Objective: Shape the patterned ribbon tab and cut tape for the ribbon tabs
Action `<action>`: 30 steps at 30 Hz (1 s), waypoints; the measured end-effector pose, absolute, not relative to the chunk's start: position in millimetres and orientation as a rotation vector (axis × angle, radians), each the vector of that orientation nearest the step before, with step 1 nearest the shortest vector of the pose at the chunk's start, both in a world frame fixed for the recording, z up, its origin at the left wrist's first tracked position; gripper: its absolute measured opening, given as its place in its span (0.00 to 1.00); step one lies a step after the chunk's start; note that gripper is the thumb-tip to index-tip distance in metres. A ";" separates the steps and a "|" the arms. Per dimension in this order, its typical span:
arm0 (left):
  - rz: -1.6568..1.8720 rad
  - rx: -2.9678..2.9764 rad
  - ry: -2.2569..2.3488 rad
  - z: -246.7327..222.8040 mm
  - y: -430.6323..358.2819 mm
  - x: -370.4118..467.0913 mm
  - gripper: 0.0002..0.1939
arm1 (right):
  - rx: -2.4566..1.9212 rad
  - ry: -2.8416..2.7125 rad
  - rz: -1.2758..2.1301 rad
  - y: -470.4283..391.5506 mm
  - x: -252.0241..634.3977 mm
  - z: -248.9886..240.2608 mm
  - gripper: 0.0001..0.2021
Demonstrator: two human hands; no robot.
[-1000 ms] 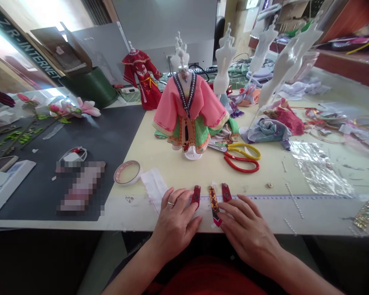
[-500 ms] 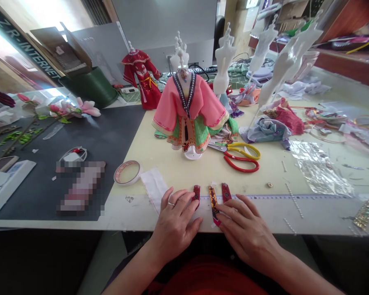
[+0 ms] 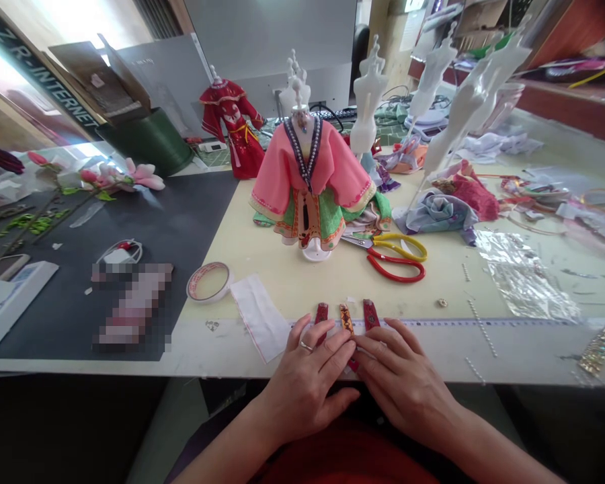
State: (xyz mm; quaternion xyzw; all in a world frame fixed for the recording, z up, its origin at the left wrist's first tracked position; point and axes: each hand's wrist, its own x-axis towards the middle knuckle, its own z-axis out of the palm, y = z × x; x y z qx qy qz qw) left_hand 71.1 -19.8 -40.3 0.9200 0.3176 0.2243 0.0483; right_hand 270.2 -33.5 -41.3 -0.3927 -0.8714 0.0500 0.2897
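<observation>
Change: my left hand (image 3: 310, 376) is sliding rightward from where it lay a second ago, so its fingertips are now meeting those of my right hand (image 3: 408, 383) over the middle strip; the white cloth patch (image 3: 259, 316) it was partly covering is now lying in full view.
Head view, hands: both are lying flat, palms down, fingers spread and pressing on the near edge of the counter (image 3: 509, 356); neither is closed around anything, and the fingertips are touching each other.
Head view, strips: three small ribbon strips are lying side by side just beyond my fingertips, the left red strip (image 3: 321, 313), the patterned gold strip (image 3: 345, 318) and the right red strip (image 3: 369, 313).
Long axis: each strip is running away from me, across the ruler (image 3: 484, 323), with its near end tucked under my fingers.
Nearer hand: I am judging the two hands about equally near the gold strip, left on its left side, right on its right.
Head view, surroundings: the tape roll (image 3: 208, 282) is sitting left of the cloth patch, the scissors (image 3: 396, 259) are lying beyond the strips, and the pink-robed mannequin (image 3: 312, 185) is standing behind them.
</observation>
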 end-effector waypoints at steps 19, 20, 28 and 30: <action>0.633 2.793 1.008 -44.4 -20.4 71.0 0.19 | -1.015 -2.218 0.168 -35.2 272.7 -48.5 0.13; 0.649 2.783 1.017 -44.9 -20.6 71.1 0.18 | -1.016 -2.222 0.164 -35.2 272.9 -49.0 0.13; 0.653 2.818 1.010 -45.7 -20.2 69.2 0.19 | -1.014 -2.228 0.156 -34.3 273.2 -52.0 0.12; 0.637 2.843 0.989 -44.2 -19.8 69.5 0.20 | -1.005 -2.219 0.155 -34.0 273.1 -52.1 0.12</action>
